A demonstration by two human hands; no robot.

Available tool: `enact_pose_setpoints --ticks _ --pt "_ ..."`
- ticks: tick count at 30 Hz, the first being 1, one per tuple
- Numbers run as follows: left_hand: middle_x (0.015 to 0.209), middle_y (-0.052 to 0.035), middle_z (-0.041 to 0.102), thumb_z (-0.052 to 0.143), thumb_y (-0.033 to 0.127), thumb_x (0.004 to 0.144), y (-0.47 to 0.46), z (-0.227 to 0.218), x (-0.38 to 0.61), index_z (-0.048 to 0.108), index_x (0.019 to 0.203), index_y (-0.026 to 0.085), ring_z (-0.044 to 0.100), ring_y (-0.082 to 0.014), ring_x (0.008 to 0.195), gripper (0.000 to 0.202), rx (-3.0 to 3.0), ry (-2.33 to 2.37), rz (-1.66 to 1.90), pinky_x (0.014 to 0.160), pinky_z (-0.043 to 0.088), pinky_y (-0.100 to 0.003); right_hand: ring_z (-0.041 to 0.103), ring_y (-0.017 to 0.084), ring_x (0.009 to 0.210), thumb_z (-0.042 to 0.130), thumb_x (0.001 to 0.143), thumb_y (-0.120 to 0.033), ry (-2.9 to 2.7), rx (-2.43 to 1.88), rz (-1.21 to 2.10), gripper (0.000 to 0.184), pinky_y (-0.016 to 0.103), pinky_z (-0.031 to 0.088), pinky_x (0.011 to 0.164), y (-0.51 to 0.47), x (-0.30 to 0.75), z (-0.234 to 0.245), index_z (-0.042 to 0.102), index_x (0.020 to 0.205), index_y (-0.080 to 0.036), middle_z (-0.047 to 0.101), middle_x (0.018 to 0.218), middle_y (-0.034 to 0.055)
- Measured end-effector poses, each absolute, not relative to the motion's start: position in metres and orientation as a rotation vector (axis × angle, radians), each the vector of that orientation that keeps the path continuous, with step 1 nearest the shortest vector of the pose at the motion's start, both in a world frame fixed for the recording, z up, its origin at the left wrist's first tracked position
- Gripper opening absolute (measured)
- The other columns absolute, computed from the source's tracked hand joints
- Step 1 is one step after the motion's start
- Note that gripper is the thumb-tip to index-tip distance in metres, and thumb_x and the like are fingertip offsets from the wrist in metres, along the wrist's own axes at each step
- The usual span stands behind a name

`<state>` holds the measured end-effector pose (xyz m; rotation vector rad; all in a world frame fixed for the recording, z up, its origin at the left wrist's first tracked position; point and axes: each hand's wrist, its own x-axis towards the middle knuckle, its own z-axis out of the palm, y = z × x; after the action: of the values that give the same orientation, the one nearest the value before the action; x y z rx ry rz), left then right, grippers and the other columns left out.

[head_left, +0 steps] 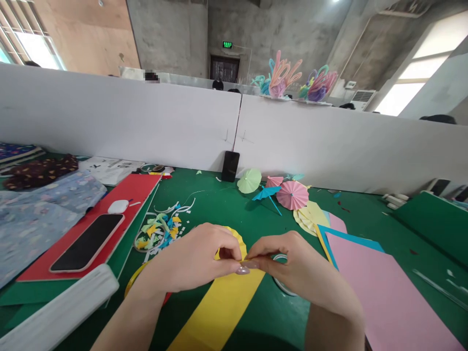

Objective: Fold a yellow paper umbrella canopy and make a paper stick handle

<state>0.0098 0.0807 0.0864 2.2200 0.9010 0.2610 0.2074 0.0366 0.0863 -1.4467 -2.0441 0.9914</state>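
Note:
My left hand [197, 258] and my right hand [292, 265] meet over the green table, both pinched closed on a pleated yellow paper piece [234, 238]. Its folded, scalloped edge shows above my fingers. Under my hands lies a flat yellow paper strip [219, 312] that runs toward me. A clear tape ring [281, 285] sits partly hidden beneath my right hand.
Pink paper sheets [383, 292] lie at right over blue and yellow ones. Small paper umbrellas [290, 194] stand behind. A pile of paper scraps [159, 229], a phone [87, 242] on red card [127, 195] and a white earbud case [117, 206] are at left. A white partition [146, 122] closes the back.

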Motion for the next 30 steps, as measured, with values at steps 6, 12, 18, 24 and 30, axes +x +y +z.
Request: enact_pose_setpoints --ticks 6,12,18,24,30 --pt "0.067 0.0045 0.055 0.056 0.027 0.082 0.084 0.083 0.013 0.056 0.063 0.019 0.048 -0.0099 0.071 0.021 2.217 0.972 0.291 0.058 0.031 -0.022 0.056 0.012 0.068 0.052 0.089 -0.029 -2.102 -1.429 1.023 0.021 0.022 0.039 0.059 0.043 0.211 0.084 0.072 0.083 -0.023 0.07 0.078 -0.0022" --pt "0.066 0.0042 0.053 0.058 0.029 0.081 0.087 0.082 0.017 0.054 0.06 0.018 0.047 -0.01 0.067 0.023 2.195 1.026 0.247 0.055 0.03 -0.023 0.04 0.01 0.056 0.048 0.09 -0.026 -2.183 -1.498 0.859 0.026 0.024 0.03 0.05 0.045 0.211 0.075 0.069 0.077 -0.021 0.061 0.065 -0.0026" --pt "0.069 0.0047 0.055 0.061 0.036 0.079 0.091 0.079 0.02 0.055 0.06 0.02 0.049 -0.0107 0.068 0.025 2.129 1.011 0.194 0.056 0.032 -0.023 0.046 0.009 0.056 0.05 0.088 -0.019 -2.166 -1.519 0.869 0.022 0.022 0.033 0.054 0.045 0.209 0.074 0.068 0.076 -0.022 0.066 0.068 -0.0049" --pt "0.07 0.0055 0.058 0.065 0.036 0.076 0.098 0.078 0.022 0.057 0.062 0.02 0.05 -0.01 0.068 0.022 2.098 0.954 0.204 0.058 0.034 -0.021 0.051 0.009 0.058 0.052 0.086 -0.017 -2.104 -1.526 0.95 0.021 0.02 0.036 0.053 0.046 0.211 0.075 0.069 0.077 -0.025 0.069 0.07 -0.0074" --pt "0.067 0.0065 0.06 0.064 0.04 0.078 0.1 0.076 0.02 0.061 0.064 0.021 0.05 -0.0097 0.067 0.023 2.098 0.927 0.154 0.061 0.034 -0.022 0.056 0.01 0.065 0.055 0.085 -0.02 -2.068 -1.534 0.975 0.018 0.02 0.039 0.057 0.048 0.211 0.074 0.068 0.074 -0.025 0.07 0.071 -0.0082"
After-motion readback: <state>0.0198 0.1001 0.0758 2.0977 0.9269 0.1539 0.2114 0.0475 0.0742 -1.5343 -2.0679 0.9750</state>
